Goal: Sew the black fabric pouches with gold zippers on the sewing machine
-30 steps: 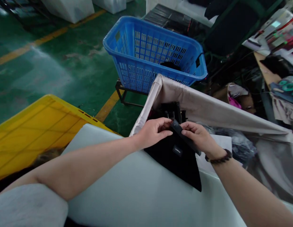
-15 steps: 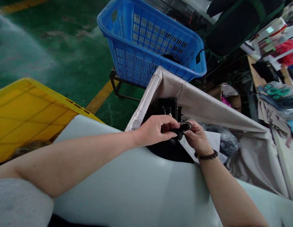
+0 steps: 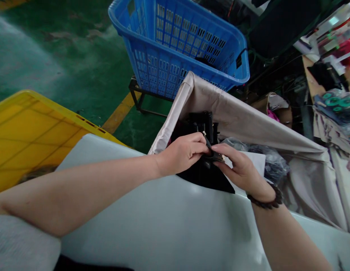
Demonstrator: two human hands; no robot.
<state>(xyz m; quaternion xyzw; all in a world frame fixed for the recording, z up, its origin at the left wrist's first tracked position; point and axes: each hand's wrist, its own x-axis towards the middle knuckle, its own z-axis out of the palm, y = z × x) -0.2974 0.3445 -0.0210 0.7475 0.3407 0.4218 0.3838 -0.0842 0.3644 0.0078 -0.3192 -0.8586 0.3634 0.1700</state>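
Note:
My left hand [image 3: 184, 152] pinches one end of a small black strap [image 3: 214, 156], fingers closed. On the other side my right hand [image 3: 242, 167], with a dark beaded bracelet [image 3: 269, 197] at the wrist, grips the strap between thumb and fingers. A gold-coloured bit of metal [image 3: 222, 158] shows at the strap's right end; its exact kind is too small to make out. Below lies black material [image 3: 207, 178] on the pale table [image 3: 163, 218]. Just beyond my hands, black pieces [image 3: 204, 122] stand in a cloth-lined bin [image 3: 234, 109]. My fingertips partly hide the strap.
A blue slatted basket [image 3: 163, 52] stands on a dark metal frame beyond the bin. To the left is a yellow crate [image 3: 42, 128]. White paper [image 3: 256, 162] and clear plastic bags [image 3: 276, 167] lie right of my hands. Cluttered goods [image 3: 337, 101] fill the far right.
My right hand has turned, its back now more toward me. The strap was curled into a loop; now it is flatter, with its gold-coloured metal showing. My left hand keeps its pinch.

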